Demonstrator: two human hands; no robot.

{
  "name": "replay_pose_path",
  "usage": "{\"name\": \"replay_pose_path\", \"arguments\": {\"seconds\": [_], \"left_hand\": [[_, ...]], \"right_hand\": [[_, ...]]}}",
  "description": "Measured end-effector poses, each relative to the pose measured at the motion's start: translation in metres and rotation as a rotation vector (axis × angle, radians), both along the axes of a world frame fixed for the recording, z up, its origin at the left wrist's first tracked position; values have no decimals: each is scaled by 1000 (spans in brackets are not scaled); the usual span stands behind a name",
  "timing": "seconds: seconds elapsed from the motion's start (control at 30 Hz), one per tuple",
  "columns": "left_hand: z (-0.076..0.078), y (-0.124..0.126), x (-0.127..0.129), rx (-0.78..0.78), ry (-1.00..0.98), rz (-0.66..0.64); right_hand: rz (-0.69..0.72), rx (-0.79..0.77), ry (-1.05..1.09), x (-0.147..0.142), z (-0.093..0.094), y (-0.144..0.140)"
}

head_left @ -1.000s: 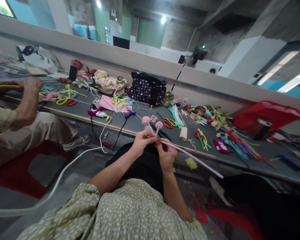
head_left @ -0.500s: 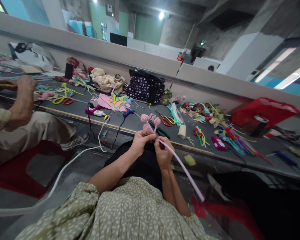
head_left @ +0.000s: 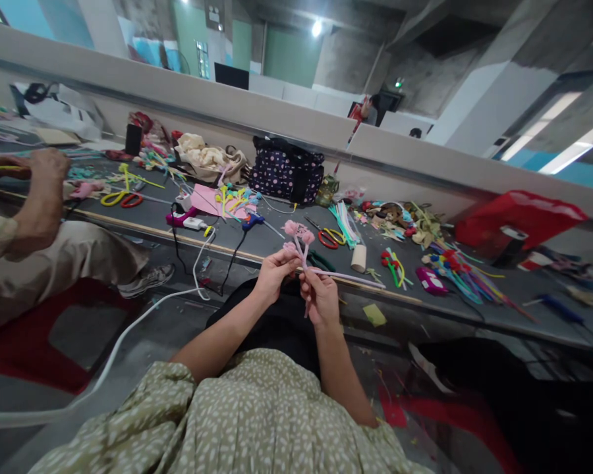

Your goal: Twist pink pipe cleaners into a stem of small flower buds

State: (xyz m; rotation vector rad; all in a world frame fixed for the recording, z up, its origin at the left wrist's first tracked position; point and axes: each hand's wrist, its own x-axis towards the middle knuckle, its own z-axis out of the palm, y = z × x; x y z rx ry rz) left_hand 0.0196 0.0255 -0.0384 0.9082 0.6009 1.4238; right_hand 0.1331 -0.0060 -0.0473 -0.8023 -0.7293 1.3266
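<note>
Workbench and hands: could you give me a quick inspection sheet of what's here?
Surface: long grey bench, crowded.
Job's things: pink pompom stems with a pale pipe cleaner trailing right.
Clutter: scissors, spotted bag, red bag, coloured pipe cleaners.
Hands: left hand and right hand both grip the stems.
Cables: white cable over the floor.
Surroundings: another person's hand far left.
</note>
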Motion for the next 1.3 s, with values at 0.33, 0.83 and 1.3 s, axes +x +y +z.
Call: {"name": "replay_pose_path", "arguments": {"seconds": [0.33,0.83,1.3], "left_hand": [[1,-2,6,-55,-57,45],[0,-3,12,-18,-79,104],[4,-4,15,-24,-94,102]], "right_hand": [[-37,18,16,-6,-5,0],[-126,23,69,-19,-10,-1],[-121,18,112,-20,-8,-2]]}}
